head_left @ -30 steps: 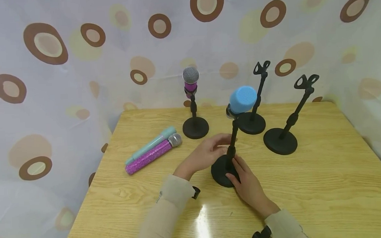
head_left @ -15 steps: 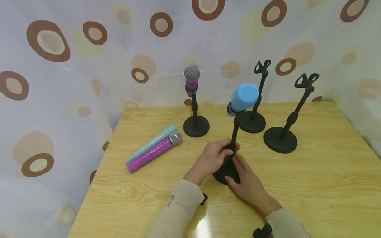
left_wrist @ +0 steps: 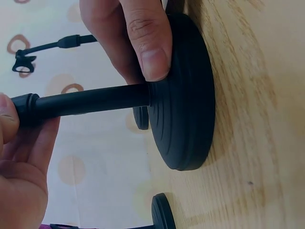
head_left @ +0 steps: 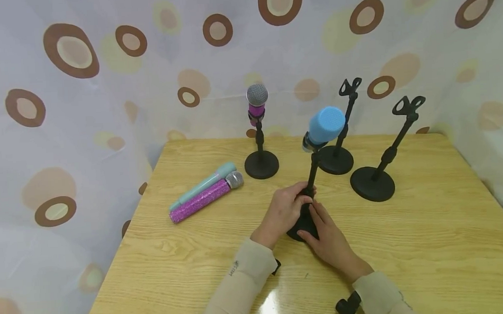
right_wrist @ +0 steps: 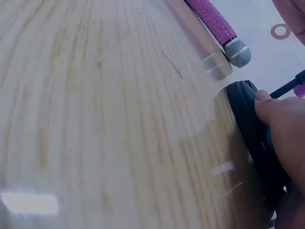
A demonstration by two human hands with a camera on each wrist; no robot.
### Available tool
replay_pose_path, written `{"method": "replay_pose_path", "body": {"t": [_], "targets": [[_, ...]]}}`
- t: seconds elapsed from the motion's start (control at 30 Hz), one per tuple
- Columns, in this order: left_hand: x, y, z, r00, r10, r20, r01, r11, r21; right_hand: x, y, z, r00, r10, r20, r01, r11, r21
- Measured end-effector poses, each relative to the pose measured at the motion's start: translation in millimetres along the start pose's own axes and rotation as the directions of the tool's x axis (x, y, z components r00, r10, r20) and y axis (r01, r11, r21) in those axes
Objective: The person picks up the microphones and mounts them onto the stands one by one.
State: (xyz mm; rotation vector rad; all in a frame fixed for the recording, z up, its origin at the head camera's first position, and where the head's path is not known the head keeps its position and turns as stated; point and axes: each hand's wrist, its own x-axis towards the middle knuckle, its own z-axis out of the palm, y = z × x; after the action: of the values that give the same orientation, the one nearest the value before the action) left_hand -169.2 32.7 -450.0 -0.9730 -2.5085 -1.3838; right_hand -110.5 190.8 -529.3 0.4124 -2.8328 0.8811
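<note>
A black microphone stand [head_left: 312, 172] carries a microphone with a blue head [head_left: 328, 124], tilted in its clip. My left hand [head_left: 282, 213] grips the collar partway up the pole, thumb on the near side. Down at the round base [left_wrist: 188, 119], my right hand [head_left: 332, 245] holds the edge, its thumb pressing on top in both wrist views. The base rests on the wooden table [head_left: 164, 275]. Some of my fingers are hidden behind the pole and base.
Further back, another stand [head_left: 261, 164] holds a purple microphone [head_left: 257, 108]. Two stands with bare clips, one behind [head_left: 336, 160] and one at right [head_left: 372, 184], stand upright. A glittery purple microphone [head_left: 200, 201] and a teal microphone [head_left: 202, 185] lie at left.
My left hand has moved from beside the pole to a grip round its collar. The right hand stays at the base. The whole head view has shifted slightly.
</note>
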Motion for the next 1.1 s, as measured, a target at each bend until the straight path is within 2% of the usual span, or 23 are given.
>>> {"method": "replay_pose_path", "body": {"t": [0.13,0.3,0.5,0.73,0.93,1.1], "targets": [[-0.7,0.9,1.3,1.000,0.020,-0.016,-0.020,1.000,-0.022,0.3,0.0,-0.9,1.000,0.003,0.005,-0.003,1.000,0.002],[-3.1,0.3,2.1,0.999,0.001,-0.037,-0.005,0.996,-0.086,0.9,0.1,0.6,1.000,0.003,0.008,-0.003,1.000,0.009],[-4.2,1.4,1.1,0.999,0.008,-0.051,-0.011,0.998,-0.063,0.6,-1.0,-1.2,1.000,0.011,0.010,-0.011,1.000,0.012],[-2.6,2.0,2.6,0.997,0.018,-0.072,-0.027,0.991,-0.130,1.3,-0.8,-1.4,1.000,0.014,0.016,-0.014,1.000,0.023],[1.0,6.5,2.6,0.995,0.044,-0.087,-0.053,0.993,-0.104,1.2,-0.4,-2.1,1.000,0.018,0.018,-0.018,0.999,0.029],[1.3,8.8,2.8,0.995,0.007,-0.097,-0.012,0.998,-0.060,0.4,0.4,-0.9,1.000,0.020,0.022,-0.021,0.999,0.032]]}}
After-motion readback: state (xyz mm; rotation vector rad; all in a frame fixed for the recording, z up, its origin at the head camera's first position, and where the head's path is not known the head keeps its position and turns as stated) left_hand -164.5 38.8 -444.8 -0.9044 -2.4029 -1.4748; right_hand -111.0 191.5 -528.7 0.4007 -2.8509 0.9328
